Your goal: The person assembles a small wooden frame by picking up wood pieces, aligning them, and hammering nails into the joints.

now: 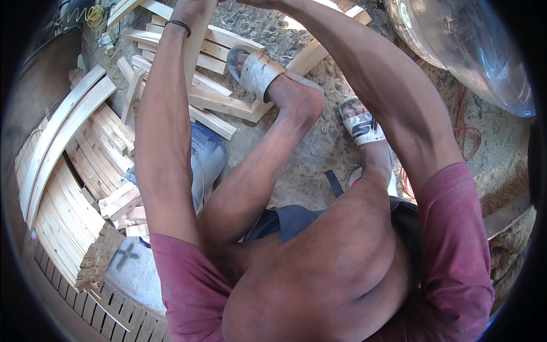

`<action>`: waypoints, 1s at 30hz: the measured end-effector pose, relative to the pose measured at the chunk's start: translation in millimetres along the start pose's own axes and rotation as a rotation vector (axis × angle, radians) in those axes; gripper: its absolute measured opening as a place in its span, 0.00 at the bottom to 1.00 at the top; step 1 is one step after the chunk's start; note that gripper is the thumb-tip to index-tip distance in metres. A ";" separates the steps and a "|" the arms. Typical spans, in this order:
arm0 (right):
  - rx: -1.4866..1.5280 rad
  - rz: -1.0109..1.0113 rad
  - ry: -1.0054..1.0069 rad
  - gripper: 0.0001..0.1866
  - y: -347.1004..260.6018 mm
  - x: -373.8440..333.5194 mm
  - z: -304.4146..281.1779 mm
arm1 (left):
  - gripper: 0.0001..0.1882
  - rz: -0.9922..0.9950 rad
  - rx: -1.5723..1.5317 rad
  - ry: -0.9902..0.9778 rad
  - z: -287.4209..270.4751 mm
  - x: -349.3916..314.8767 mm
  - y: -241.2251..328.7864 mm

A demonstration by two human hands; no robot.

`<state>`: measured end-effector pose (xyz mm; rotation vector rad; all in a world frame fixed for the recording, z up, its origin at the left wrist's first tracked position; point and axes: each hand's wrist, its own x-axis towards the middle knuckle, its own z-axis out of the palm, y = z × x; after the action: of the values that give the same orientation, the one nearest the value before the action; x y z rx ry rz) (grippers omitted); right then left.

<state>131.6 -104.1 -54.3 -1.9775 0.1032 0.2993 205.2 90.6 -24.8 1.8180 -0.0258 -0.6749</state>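
Observation:
Both my arms reach up to the top edge of the head view. My left hand (191, 8), with a dark braided band at its wrist, is closed around a pale wooden strip (199, 48). The strip slants down beside my left forearm, and its upper end is cut off by the edge. Only the back part of my right hand (259, 2) shows at the top edge, close to the strip. Its fingers are out of the picture, so I cannot tell whether it holds anything. Below the hands lie several loose cut wooden pieces (219, 102) on the ground.
On the left are stacked wooden slats (60, 228) with curved pieces (62, 137) on top. A blue-grey container (206, 159) stands beside my left leg. My sandalled feet are on the dusty ground. A clear plastic-wrapped object (461, 45) and a red cord (472, 142) lie at right.

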 end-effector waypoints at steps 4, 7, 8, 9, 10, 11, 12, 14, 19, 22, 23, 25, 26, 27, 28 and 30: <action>-0.058 -0.010 -0.004 0.23 4.3 4.8 3.3 | 0.18 0.003 -0.040 -0.007 2.6 -0.1 -2.2; -0.068 -0.055 -0.045 0.22 1.8 0.7 -3.2 | 0.17 -0.004 0.039 -0.049 -0.6 -2.3 6.4; -0.063 -0.072 -0.065 0.22 0.0 -1.9 -5.3 | 0.17 0.006 0.062 -0.046 2.5 -6.1 9.7; -0.048 -0.110 -0.060 0.22 2.4 -1.3 -3.9 | 0.17 0.017 0.085 -0.043 6.1 -10.6 12.9; -0.037 -0.148 -0.053 0.22 4.9 0.5 -4.6 | 0.17 0.063 0.125 -0.049 11.1 -14.3 15.4; -0.026 -0.185 -0.044 0.23 7.6 0.6 -6.1 | 0.18 0.111 0.165 -0.056 16.8 -18.2 18.1; 0.019 -0.239 -0.057 0.23 11.8 -1.7 -9.6 | 0.18 0.159 0.206 -0.066 20.8 -22.5 22.4; 0.111 -0.352 -0.096 0.24 7.0 -14.0 -19.2 | 0.20 0.077 0.146 -0.106 9.0 -37.1 31.5; 0.132 -0.327 -0.147 0.25 -1.0 -37.4 -31.0 | 0.20 0.027 0.309 0.015 39.1 -96.4 60.3; 0.085 -0.362 -0.157 0.22 0.1 -46.0 -36.0 | 0.29 0.076 0.478 -0.072 37.3 -108.3 61.6; 0.046 -0.346 -0.185 0.21 -4.2 -51.9 -39.7 | 0.28 0.076 0.472 -0.108 34.2 -110.6 63.2; 0.168 -0.443 -0.202 0.19 -8.4 -62.5 -45.1 | 0.26 0.093 0.579 -0.077 41.2 -119.7 66.5; 0.229 -0.491 -0.206 0.18 -9.5 -67.1 -47.9 | 0.25 0.104 0.634 -0.064 46.9 -123.9 70.3; 0.317 -0.529 -0.194 0.17 -7.4 -72.2 -47.7 | 0.24 0.089 0.644 -0.056 51.0 -125.3 72.2; 0.323 -0.588 -0.137 0.18 -6.5 -74.5 -47.8 | 0.24 0.084 0.642 -0.043 57.7 -127.5 78.0; 0.360 -0.708 -0.069 0.19 -3.3 -71.9 -37.3 | 0.22 0.032 0.635 0.019 70.1 -139.1 88.7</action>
<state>69.0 -141.2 -18.5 -1.5277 -0.5436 -0.1106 84.3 45.3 99.6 2.4237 -0.2837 -0.6717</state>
